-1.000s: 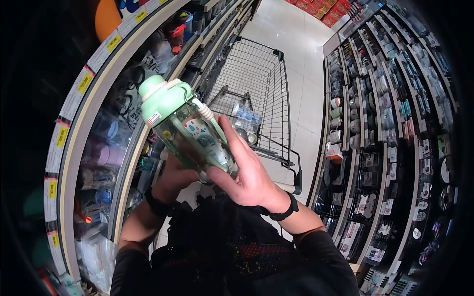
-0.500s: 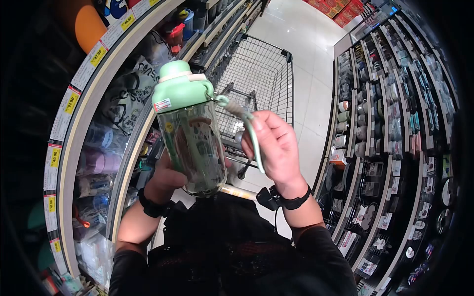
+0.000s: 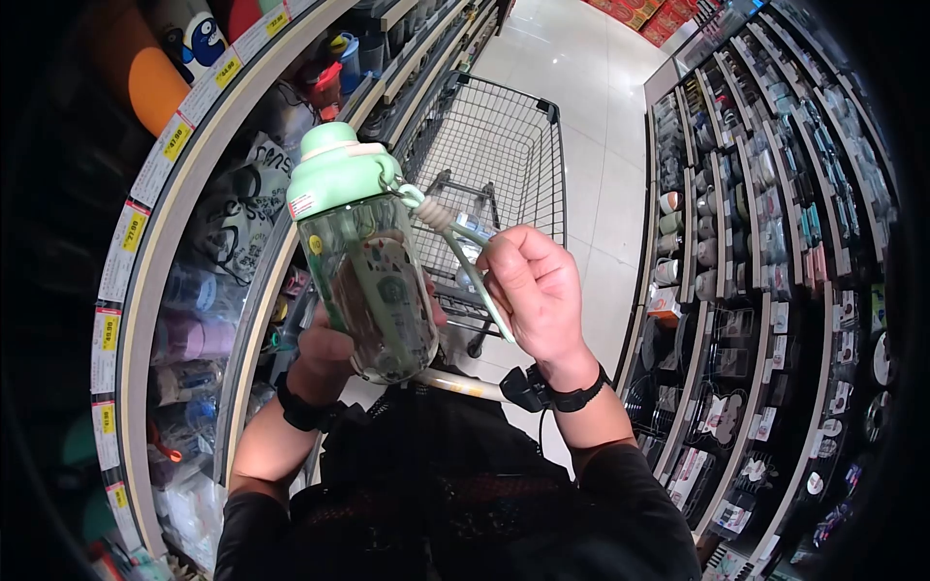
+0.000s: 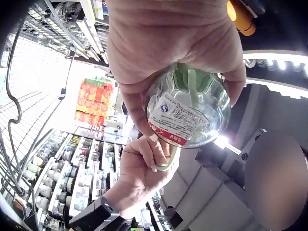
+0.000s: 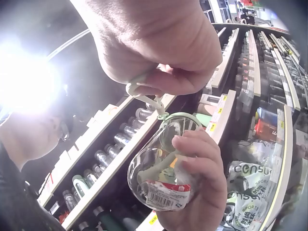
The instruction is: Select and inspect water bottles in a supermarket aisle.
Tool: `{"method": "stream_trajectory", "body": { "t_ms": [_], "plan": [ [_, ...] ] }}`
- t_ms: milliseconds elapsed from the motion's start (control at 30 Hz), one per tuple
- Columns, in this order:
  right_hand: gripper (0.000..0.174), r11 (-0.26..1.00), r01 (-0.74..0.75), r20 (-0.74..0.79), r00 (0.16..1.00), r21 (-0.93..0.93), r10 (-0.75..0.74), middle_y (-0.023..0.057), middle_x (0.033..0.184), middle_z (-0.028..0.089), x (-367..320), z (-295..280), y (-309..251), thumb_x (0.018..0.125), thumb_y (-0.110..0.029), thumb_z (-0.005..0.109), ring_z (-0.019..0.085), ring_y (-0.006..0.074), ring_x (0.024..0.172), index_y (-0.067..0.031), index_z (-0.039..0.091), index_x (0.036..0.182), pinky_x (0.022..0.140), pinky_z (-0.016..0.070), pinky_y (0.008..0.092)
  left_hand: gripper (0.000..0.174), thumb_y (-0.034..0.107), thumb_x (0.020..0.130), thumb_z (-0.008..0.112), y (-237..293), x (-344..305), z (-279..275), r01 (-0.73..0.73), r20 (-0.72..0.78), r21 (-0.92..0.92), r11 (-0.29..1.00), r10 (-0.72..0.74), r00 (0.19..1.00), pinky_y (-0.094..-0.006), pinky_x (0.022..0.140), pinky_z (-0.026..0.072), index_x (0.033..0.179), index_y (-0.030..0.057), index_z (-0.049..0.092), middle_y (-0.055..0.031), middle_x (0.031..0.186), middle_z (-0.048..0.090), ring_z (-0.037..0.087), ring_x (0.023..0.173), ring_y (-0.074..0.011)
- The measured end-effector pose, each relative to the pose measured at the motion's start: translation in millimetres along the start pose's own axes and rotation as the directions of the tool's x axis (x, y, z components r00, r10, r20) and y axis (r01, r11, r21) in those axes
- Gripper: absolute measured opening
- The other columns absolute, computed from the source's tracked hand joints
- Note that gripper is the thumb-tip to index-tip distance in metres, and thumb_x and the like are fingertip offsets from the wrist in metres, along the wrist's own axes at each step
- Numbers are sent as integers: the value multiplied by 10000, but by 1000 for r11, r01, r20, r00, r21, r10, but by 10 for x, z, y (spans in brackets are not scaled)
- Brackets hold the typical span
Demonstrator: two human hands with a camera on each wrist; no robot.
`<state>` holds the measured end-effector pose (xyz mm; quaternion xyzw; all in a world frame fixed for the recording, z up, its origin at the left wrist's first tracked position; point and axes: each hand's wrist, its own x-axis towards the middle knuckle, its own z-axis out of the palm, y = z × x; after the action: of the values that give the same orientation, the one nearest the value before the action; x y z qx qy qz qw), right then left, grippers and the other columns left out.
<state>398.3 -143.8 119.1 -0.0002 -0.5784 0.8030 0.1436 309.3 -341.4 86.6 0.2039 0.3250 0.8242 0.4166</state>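
A clear bottle [image 3: 373, 290] with a mint green lid [image 3: 339, 174] stands slightly tilted in front of the person. The left hand [image 3: 327, 349] grips its lower body from behind and the side; in the left wrist view that hand [image 4: 175, 43] curls round the bottle, whose base label [image 4: 178, 118] faces the camera. With thumb and fingers the right hand [image 3: 535, 290] pinches the green carry strap [image 3: 465, 232], pulled out to the right of the lid. In the right wrist view the right hand [image 5: 159, 48] holds the strap loop [image 5: 144, 96] above the bottle [image 5: 159, 163].
A wire shopping cart [image 3: 513, 145] with a few items in it stands just beyond the bottle. Shelves with price tags [image 3: 126, 242] curve along the left, holding bags and bottles. Racks of mugs and kitchenware [image 3: 756, 242] line the right. Pale floor tiles [image 3: 601, 155] run between.
The right hand has left the bottle's side and now pinches the strap, drawn out to the right. Since half a second ago, bottle and strap have shifted slightly left.
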Motion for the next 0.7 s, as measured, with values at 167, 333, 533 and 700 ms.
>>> {"method": "stream_trajectory", "body": {
  "t_ms": [167,333,533,700],
  "plan": [
    [224,998,-31,74,997,-50,35,-29,778,613,24,64,-12,1008,-20,551,517,3,642,8,562,1230,585,418,193,1013,314,649,785,-8,-6,-194,-19,148,-90,996,32,988,-485,934,558,1483,-14,314,-243,1325,549,626,1144,-393],
    [422,965,17,164,986,-263,27,14,858,653,192,197,-104,929,30,650,626,54,739,-11,525,1330,655,498,225,1030,362,625,781,189,-68,0,28,42,186,982,-37,998,-427,941,551,1473,-19,337,-205,1325,568,634,1142,-323],
    [224,988,112,51,993,-106,-107,13,947,666,236,417,20,948,48,632,605,29,850,20,606,1169,718,478,182,1006,302,586,805,222,-142,-36,112,-119,210,971,-89,989,-382,935,538,1435,-13,366,-145,1255,570,632,1086,-259],
    [133,979,134,21,991,-152,-132,1,844,645,215,513,8,966,2,630,573,10,732,16,611,1097,626,457,171,1078,301,577,829,243,-265,33,56,-200,247,967,-6,980,-403,952,533,1471,6,304,-149,1270,554,627,1092,-276]
  ]
}}
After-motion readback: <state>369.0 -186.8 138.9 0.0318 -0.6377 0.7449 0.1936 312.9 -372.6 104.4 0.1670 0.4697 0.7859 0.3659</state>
